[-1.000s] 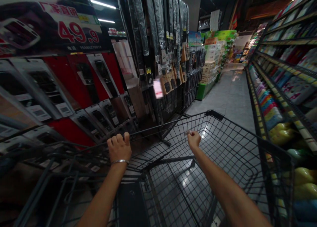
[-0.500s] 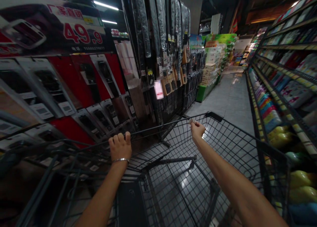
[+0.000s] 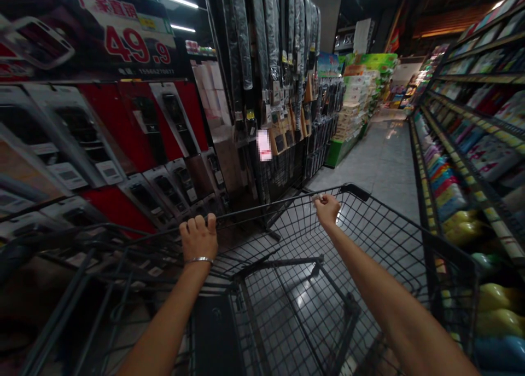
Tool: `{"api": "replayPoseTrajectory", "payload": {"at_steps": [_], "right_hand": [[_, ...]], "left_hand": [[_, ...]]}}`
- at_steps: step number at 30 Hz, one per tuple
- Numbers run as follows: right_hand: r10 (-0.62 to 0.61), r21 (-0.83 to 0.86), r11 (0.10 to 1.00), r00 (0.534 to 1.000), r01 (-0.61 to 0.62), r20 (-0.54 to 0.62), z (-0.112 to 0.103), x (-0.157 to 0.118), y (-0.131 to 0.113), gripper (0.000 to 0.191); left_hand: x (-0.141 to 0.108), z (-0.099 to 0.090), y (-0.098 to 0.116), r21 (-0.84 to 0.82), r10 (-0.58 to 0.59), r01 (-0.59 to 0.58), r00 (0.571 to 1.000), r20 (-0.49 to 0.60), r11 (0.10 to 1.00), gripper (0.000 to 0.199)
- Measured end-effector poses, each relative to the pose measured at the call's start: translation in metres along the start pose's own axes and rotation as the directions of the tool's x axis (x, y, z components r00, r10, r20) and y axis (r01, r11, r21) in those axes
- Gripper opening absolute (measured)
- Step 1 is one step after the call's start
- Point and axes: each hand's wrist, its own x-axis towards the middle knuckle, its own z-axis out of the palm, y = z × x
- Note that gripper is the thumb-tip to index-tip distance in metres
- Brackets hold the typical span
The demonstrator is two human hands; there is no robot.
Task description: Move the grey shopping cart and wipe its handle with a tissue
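A black wire shopping cart [image 3: 356,191] fills the lower part of the head view, and the floor shows through its mesh. My left hand [image 3: 199,238], with a silver bracelet at the wrist, has its fingers closed over the cart's left rim. Farther forward, my right hand [image 3: 328,208] is closed in a pinch beside the same rim, close to the front corner. A small pale bit [image 3: 317,198] shows at its fingertips, too small to name. Whether the right hand touches the rim is unclear. A dark flat panel [image 3: 217,332] lies low in the cart.
On the left, a red board [image 3: 106,113] carries packaged goods under a 49.9 price sign [image 3: 135,50]. Plastic-wrapped belts [image 3: 262,31] hang ahead of it. Shelves of folded textiles [image 3: 443,184] line the right. A grey-floored aisle [image 3: 377,146] runs forward past stacked green-and-white packs [image 3: 356,97].
The racks and sign have shifted slightly in view. My left hand keeps its grip on the rim. My right hand has turned a little at the wrist, still pinched.
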Motion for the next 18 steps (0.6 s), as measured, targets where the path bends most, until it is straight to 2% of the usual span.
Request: {"api": "replayPoseTrajectory", "payload": {"at_steps": [4,8,12,15,18], "right_hand": [[-0.155,-0.169,0.974,0.988,0.153,0.003,-0.001,-0.002,0.006,0.007],[-0.160,-0.186,0.969,0.987,0.163,0.031,-0.002,-0.005,0.012,0.005],[-0.044,-0.219,0.974,0.998,0.053,0.048,-0.009,-0.010,0.029,0.004],[0.089,-0.158,0.982,0.991,-0.104,-0.099,-0.018,-0.006,0.046,0.004],[0.144,-0.101,0.980,0.966,-0.169,-0.215,-0.026,0.012,0.054,0.004]], "left_hand": [[0.000,-0.001,0.000,-0.024,-0.009,0.009,1.000,0.015,1.000,0.038],[0.001,-0.002,0.001,-0.049,-0.017,0.019,0.999,0.036,0.999,0.039],[0.001,-0.004,0.001,-0.025,-0.011,0.012,0.999,0.040,1.000,0.039],[0.001,-0.004,0.000,-0.011,0.004,-0.004,0.999,0.036,1.000,0.038],[0.001,-0.002,-0.001,-0.022,-0.007,0.008,1.000,0.027,1.000,0.039]]}}
